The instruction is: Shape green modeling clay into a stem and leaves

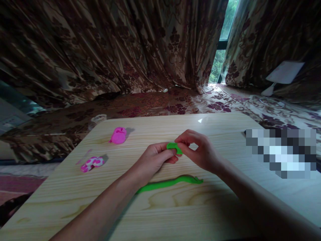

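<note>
A small flattened piece of green modelling clay point(179, 150) is held between both hands above the table. My left hand point(158, 154) grips its left side, thumb across the front. With thumb and forefinger pinched, my right hand point(198, 147) holds its right edge. Nearer to me, a long green clay roll point(170, 182) lies on the table, its left end hidden behind my left forearm. At the far left stands a pink clay shape point(118, 135) with a hollow in its top. A pink-and-white spotted clay piece point(92, 163) lies closer, beside a thin faint pink strip point(84, 157).
The pale wood-grain table point(165, 214) has a rounded far edge. A blurred-out object point(283, 154) lies on its right side. Beyond are a floral-covered ledge point(150, 103), patterned curtains point(150, 40) and a white lamp point(286, 72). Something clear point(99, 118) sits behind the far left corner.
</note>
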